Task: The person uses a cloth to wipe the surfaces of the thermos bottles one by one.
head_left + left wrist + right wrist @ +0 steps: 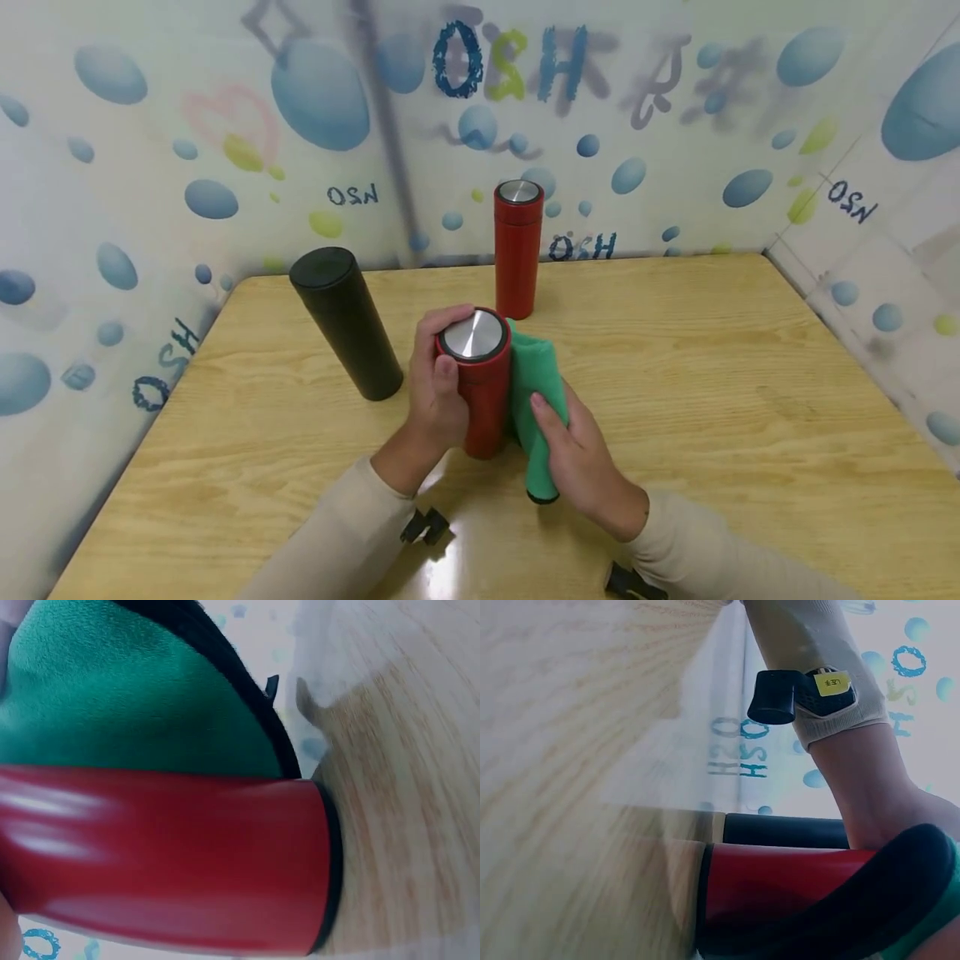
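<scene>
My left hand (438,392) grips a red thermos flask (487,408) round its upper part, the thumb near the silver-topped lid. The flask stands on the table in front of me. In my right hand (581,454) is a folded green cloth (536,392) with a dark edge, pinched between thumb and fingers and held against the flask's right side. The left wrist view shows the green cloth (150,705) touching the red flask (165,855) along its length. In the right wrist view the cloth's dark edge (855,900) crosses in front of the flask.
A black flask (348,325) stands to the left of the held one. Behind it, near the back edge of the wooden table (675,375), is a second red flask (517,250). Walls with printed blue and green spots (322,92) enclose the back and sides.
</scene>
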Tool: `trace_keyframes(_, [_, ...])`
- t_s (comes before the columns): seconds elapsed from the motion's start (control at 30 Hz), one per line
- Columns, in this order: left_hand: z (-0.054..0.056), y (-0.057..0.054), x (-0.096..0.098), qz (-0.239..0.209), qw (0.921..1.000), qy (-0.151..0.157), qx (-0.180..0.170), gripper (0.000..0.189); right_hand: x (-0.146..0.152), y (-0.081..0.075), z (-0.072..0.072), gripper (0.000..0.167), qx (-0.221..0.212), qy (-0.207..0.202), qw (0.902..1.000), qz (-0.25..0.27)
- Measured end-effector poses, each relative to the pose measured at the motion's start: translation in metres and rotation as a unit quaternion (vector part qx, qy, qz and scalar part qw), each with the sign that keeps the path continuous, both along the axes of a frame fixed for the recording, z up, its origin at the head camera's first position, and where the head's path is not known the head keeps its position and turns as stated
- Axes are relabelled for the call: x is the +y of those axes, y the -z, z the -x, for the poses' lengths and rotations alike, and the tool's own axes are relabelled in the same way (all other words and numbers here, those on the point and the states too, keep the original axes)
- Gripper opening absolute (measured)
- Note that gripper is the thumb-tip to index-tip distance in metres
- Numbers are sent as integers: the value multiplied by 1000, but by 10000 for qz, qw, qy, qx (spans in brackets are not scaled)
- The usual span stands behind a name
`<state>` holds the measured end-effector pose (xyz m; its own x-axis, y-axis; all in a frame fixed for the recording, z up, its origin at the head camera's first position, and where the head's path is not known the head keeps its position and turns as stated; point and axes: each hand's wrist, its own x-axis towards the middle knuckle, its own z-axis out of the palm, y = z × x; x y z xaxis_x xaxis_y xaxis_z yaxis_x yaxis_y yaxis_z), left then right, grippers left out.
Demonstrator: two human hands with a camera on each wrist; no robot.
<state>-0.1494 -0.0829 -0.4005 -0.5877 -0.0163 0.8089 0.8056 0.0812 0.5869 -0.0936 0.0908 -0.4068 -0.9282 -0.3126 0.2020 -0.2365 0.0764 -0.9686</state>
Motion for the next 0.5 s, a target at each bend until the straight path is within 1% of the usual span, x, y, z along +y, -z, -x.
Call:
trace_keyframes(0.07, [1,0,0,11,10000,54,-28,72,1,0,0,44,142,45,9999,25])
trace_keyframes(0.13, [1,0,0,21,10000,70,-64,72,1,0,0,44,178,90,9998,44])
trace_keyframes(0.2, [1,1,0,-5,9999,57,-89,71,1,2,0,44,97,71,9999,46])
trace_keyframes(0.37, [0,3,1,-39,10000,24,-49,71,0,7,1,44,-299,24,9994,-167])
trace_keyframes(0.5, [0,3,1,-46,10000,14,-82,71,0,8,1,45,-286,44,9993,-238])
